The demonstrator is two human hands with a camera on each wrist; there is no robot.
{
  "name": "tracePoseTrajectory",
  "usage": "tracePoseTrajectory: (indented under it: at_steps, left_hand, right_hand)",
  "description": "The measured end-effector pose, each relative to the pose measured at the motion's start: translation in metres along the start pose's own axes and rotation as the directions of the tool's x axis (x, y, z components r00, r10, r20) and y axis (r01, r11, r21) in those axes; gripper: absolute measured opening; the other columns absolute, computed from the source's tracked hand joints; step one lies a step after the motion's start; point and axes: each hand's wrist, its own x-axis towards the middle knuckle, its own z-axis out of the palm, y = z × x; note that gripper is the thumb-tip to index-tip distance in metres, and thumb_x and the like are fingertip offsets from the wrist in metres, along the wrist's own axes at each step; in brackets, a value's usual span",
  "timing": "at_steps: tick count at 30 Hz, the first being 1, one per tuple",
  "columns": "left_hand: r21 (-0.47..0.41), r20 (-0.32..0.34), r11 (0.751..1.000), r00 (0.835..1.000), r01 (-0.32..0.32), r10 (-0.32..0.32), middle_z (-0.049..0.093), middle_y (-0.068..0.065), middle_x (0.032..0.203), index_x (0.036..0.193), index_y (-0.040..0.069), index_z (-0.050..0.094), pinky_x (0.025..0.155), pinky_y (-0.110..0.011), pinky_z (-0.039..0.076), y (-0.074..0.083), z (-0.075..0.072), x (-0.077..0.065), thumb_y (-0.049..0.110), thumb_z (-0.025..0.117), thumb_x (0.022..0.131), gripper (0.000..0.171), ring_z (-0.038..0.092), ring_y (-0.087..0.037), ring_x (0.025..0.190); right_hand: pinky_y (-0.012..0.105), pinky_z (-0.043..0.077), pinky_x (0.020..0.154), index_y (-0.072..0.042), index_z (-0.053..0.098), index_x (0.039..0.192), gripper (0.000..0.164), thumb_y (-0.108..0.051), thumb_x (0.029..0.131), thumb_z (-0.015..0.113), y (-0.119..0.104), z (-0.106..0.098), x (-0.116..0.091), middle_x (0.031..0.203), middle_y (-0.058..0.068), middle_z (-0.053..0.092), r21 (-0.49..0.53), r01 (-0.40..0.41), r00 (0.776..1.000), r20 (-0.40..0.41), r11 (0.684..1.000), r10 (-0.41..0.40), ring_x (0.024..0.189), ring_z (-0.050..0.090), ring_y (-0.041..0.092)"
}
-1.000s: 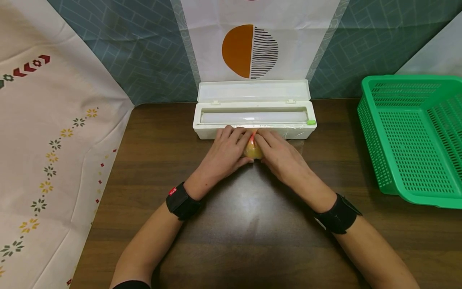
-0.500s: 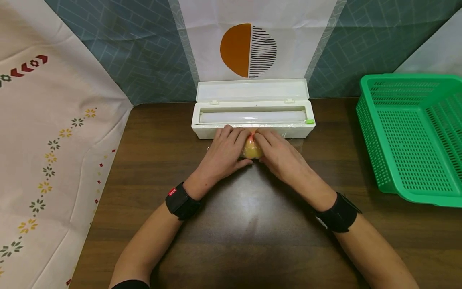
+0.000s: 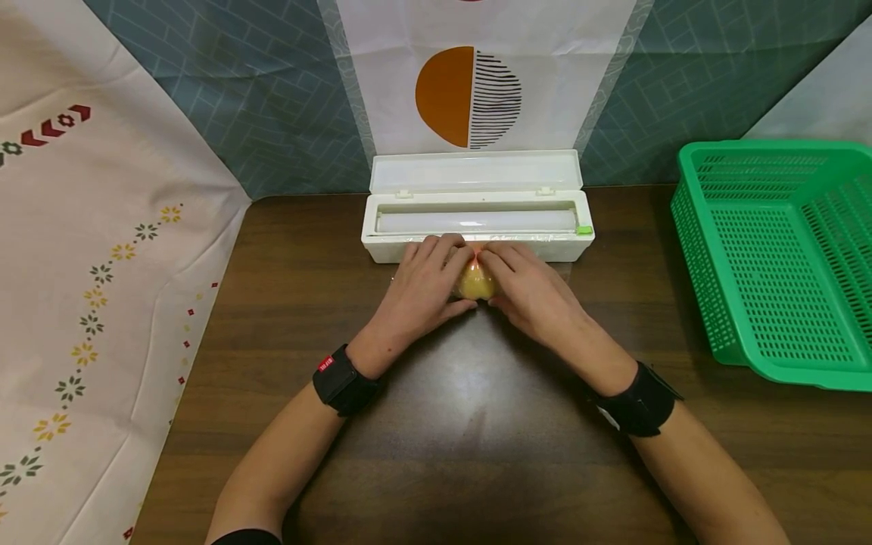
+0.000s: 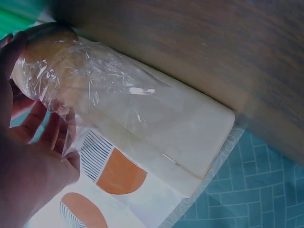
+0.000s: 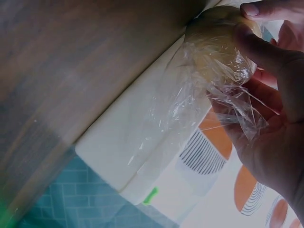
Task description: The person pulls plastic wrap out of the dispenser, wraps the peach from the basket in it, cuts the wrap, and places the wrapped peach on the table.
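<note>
A round yellow-and-red fruit, apple-like, sits between both hands just in front of a white cling film dispenser. Crinkled clear cling film covers much of it and trails on both sides across the dispenser's front. My left hand holds the fruit's left side, thumb low and fingers bent over the top. On the other side my right hand mirrors this, its thumb on the fruit in the right wrist view. Loose film bunches at the right palm. The fruit's far side is hidden.
The dispenser's lid stands raised, a film roll inside and a green slider at its right end. A green plastic basket stands to the right. Wooden table lies in front; patterned cloths hang behind and left.
Both hands stay at the fruit with only small finger shifts; slightly more of its yellow front shows between them. The dispenser and basket stay in place.
</note>
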Motion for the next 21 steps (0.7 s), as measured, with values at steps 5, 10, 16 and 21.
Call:
tracePoseTrajectory:
  at_steps: [5,10,16,21]
  left_hand:
    - [-0.023,-0.027,1.0,0.999,-0.021,0.02,0.052,-0.007,0.125,0.129,0.009,0.051,0.087,-0.043,0.038,0.001,0.0011,0.0005,0.051,0.084,0.066,0.082,0.046,-0.028,0.112]
    - [-0.013,-0.027,1.0,0.999,-0.022,0.021,0.052,-0.007,0.126,0.131,0.009,0.049,0.088,-0.043,0.038,0.0017,0.0011,0.0,0.051,0.085,0.065,0.086,0.046,-0.028,0.113]
    - [0.016,-0.028,1.0,0.999,-0.023,0.024,0.054,-0.008,0.125,0.13,0.009,0.052,0.089,-0.044,0.039,0.0025,-0.0003,0.0001,0.047,0.085,0.068,0.079,0.047,-0.029,0.111]
    - [0.051,-0.034,0.999,0.999,-0.021,0.023,0.055,-0.008,0.123,0.127,0.009,0.053,0.086,-0.043,0.04,0.0025,-0.0022,0.0001,0.049,0.084,0.068,0.078,0.048,-0.03,0.109]
  right_hand:
    - [0.041,0.036,0.105,0.003,0.052,0.132,0.069,-0.008,0.072,0.084,0.0019,-0.0011,0.0002,0.13,0.016,0.053,-0.003,-0.011,1.0,0.015,1.0,0.011,0.12,0.045,0.03]
    - [0.042,0.035,0.105,0.004,0.052,0.133,0.07,-0.006,0.071,0.084,0.0024,-0.0019,-0.0006,0.131,0.017,0.053,0.013,-0.008,1.0,0.011,1.0,0.008,0.12,0.045,0.03]
    - [0.041,0.033,0.107,0.005,0.051,0.134,0.07,-0.005,0.072,0.083,0.0017,-0.0017,-0.0007,0.132,0.018,0.052,-0.002,0.01,1.0,0.007,1.0,-0.01,0.122,0.044,0.031]
    - [0.043,0.039,0.102,0.005,0.051,0.133,0.07,-0.005,0.072,0.083,0.0011,-0.0011,-0.0008,0.134,0.021,0.046,0.013,0.023,0.999,-0.028,1.0,-0.022,0.121,0.045,0.033]
